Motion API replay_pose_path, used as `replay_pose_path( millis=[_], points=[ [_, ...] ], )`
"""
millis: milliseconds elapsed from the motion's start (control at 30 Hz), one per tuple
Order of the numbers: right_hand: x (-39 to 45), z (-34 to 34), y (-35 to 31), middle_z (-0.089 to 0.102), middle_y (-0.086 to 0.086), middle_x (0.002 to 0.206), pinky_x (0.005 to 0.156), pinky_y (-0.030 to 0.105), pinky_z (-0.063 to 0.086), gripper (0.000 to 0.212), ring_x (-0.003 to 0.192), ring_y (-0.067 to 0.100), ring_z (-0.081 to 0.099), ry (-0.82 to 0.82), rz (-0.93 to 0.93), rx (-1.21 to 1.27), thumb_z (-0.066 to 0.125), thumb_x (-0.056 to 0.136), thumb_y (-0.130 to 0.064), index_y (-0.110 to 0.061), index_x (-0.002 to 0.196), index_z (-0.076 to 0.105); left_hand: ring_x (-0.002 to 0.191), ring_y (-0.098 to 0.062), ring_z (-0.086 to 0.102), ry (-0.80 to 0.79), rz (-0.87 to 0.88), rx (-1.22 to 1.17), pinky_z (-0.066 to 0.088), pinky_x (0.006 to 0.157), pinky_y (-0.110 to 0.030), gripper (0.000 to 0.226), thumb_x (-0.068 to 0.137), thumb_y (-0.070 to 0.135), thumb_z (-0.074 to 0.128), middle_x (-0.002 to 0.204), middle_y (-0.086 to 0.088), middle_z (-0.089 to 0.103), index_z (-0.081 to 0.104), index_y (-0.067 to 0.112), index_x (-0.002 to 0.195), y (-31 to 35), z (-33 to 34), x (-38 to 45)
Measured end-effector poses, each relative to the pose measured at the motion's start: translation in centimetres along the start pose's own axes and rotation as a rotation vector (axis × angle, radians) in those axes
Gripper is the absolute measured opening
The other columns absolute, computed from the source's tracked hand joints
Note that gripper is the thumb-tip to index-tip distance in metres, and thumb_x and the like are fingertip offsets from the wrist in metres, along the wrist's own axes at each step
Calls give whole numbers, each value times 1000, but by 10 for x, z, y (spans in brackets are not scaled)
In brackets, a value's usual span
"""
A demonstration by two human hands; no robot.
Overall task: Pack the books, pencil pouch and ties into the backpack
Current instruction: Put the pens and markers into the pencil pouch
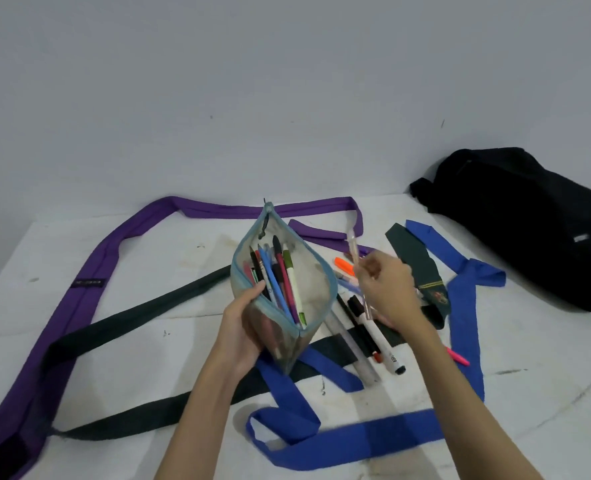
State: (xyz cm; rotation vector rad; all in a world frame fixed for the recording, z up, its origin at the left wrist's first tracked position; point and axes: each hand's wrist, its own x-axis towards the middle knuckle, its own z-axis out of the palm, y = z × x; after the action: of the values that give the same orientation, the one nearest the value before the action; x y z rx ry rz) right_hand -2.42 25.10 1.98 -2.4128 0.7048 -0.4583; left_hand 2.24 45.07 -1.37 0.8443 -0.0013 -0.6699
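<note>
My left hand [243, 323] grips the open clear pencil pouch [313, 282] with a light blue zip edge; several pens stand inside it. Just right of the pouch, my right hand [389, 289] pinches a clear pen [353, 249] that points up and away. Loose pens and markers [373, 327] lie on the white table under my right hand. A purple tie [89, 271], a black tie [141, 313], a blue tie [463, 306] and a dark green tie [418, 261] lie spread across the table. The black backpack [529, 223] lies at the far right. No books are in view.
The white table [183, 247] meets a plain grey wall at the back. An orange highlighter [344, 263] lies behind my right hand and a pink one [458, 357] to its right. The ties cross one another over most of the table.
</note>
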Motion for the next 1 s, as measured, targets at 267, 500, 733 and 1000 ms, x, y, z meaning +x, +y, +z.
replay_pose_path(
  millis=[267,500,733,1000],
  points=[
    [-23,-26,-75,67,6,72,63,29,57,40,62,19,66,-21,-270,558,55,89,-2,-21,117,34,78,-19,69,45,39,-29,52,75,-36,35,70,23,64,88,-7,72,64,17,104,-8,-5,5],
    [-22,5,-80,65,6,80,65,33,51,45,69,18,59,-296,-359,93,56,91,-18,-19,130,34,89,-20,68,9,66,-9,51,79,-36,41,71,29,59,97,-8,71,63,17,110,-11,-7,7],
    [-8,-14,-41,65,1,70,65,27,51,10,66,20,61,-34,-255,358,56,90,-14,-13,85,64,88,-17,69,15,74,72,53,78,-32,44,70,32,59,96,-4,72,62,18,111,-10,-10,11],
    [-1,26,2,52,3,68,57,28,42,35,66,15,50,-524,-43,-443,63,86,-43,-11,73,52,92,-20,66,14,89,13,50,90,-38,40,71,30,59,97,-6,71,63,18,109,-6,-14,13]
  ],
)
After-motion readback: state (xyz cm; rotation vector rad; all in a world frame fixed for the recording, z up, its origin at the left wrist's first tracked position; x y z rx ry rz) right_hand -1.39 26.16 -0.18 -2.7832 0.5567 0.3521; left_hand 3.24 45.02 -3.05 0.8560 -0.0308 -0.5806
